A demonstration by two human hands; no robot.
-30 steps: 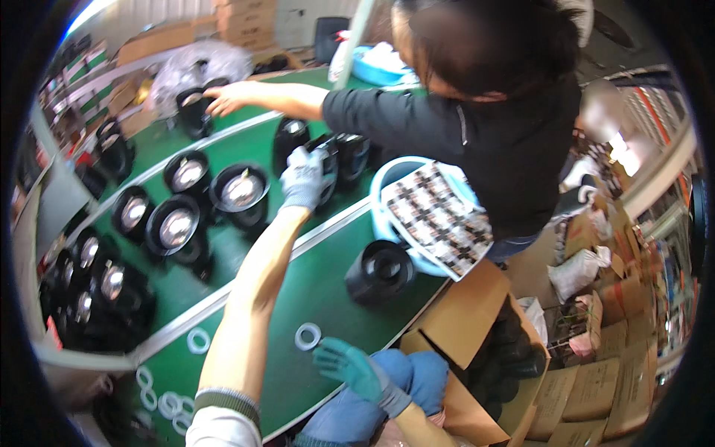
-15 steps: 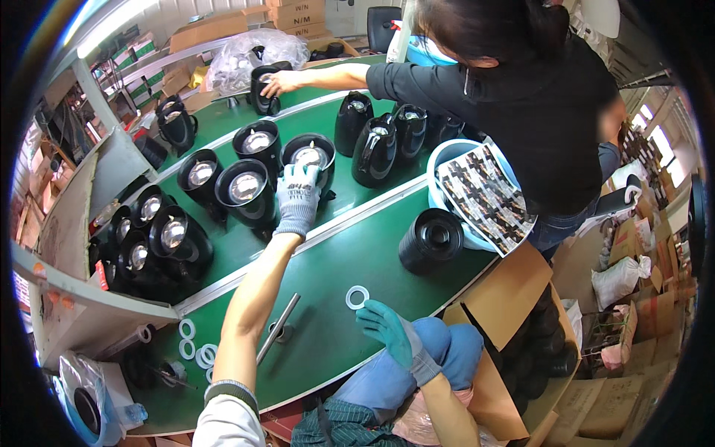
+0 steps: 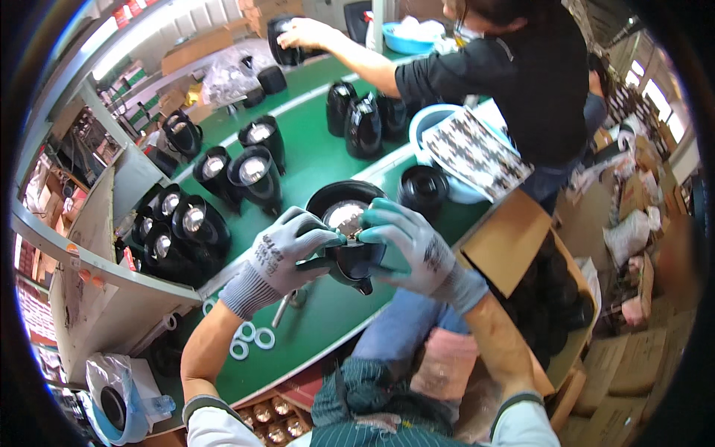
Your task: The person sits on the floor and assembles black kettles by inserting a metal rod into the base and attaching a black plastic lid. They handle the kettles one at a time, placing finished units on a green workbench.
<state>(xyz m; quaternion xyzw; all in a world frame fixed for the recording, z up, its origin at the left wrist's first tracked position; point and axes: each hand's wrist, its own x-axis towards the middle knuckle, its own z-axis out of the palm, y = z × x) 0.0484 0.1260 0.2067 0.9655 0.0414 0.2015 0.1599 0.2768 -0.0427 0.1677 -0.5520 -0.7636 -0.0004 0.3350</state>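
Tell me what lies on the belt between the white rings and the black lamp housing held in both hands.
In the head view, a slim metal tool lies on the green belt, between the white rings and the black lamp housing; nothing else.

Your left grip [image 3: 287, 249] wears a grey glove, your right grip [image 3: 413, 246] a teal-and-grey one, both on the black lamp housing [image 3: 350, 246] with its silver reflector; green table [image 3: 320, 149], white rings [image 3: 252, 339] near its front edge.
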